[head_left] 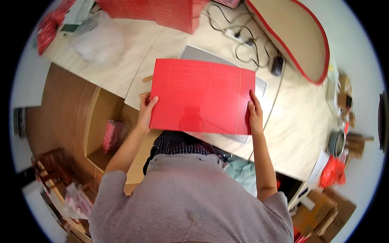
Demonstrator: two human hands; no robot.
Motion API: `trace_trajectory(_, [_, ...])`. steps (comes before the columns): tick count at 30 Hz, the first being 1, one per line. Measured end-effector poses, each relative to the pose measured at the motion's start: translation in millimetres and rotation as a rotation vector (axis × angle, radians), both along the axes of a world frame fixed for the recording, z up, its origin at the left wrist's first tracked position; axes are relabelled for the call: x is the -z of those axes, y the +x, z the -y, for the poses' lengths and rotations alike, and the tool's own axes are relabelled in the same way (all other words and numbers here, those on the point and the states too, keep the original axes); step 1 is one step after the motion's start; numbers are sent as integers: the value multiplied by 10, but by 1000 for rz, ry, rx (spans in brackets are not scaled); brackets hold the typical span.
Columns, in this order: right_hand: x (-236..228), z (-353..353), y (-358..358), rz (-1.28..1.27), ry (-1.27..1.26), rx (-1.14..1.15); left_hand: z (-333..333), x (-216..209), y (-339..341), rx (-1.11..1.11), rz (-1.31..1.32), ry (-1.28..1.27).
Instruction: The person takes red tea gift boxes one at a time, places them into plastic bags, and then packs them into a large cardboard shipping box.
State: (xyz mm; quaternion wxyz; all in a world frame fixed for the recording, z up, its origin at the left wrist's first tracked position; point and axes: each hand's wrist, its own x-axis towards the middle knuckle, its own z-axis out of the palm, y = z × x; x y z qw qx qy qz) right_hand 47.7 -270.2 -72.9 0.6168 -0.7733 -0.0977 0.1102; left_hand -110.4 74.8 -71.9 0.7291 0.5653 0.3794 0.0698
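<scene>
Between my two hands is a flat, glossy red rectangular panel (194, 95) with faint printed boxes and a crease line near its right side. Whether it is a folder, a cover or a thin box I cannot tell. My left hand (146, 106) grips its left edge, thumb on top. At the right edge my right hand (255, 115) holds it with the fingers along the side. Under the panel lies a grey flat sheet or board (198, 53) on the table, mostly hidden. Two small wooden handle ends (147, 78) stick out beside the panel's left edge.
The pale marbled table (300, 121) carries a cloudy plastic bag (99, 40), red boxes (174, 14), cables with a power strip (237, 35), a black adapter (277, 65) and a beige red-rimmed board (293, 32). Left of my legs, an open carton (94, 121) contains a pink packet (112, 135).
</scene>
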Motion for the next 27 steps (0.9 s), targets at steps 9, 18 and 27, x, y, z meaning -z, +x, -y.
trace_trajectory(9, [-280, -1111, 34, 841, -486, -386, -38, 105, -1361, -219, -73, -418])
trace_trajectory(18, [-1037, -1564, -781, 1151, -498, -1041, -570, -735, -1115, -50, -78, -617])
trace_trajectory(27, [-1295, -2508, -844, 1384, -755, -1005, -1512, -1217, -822, 367, -336, -597])
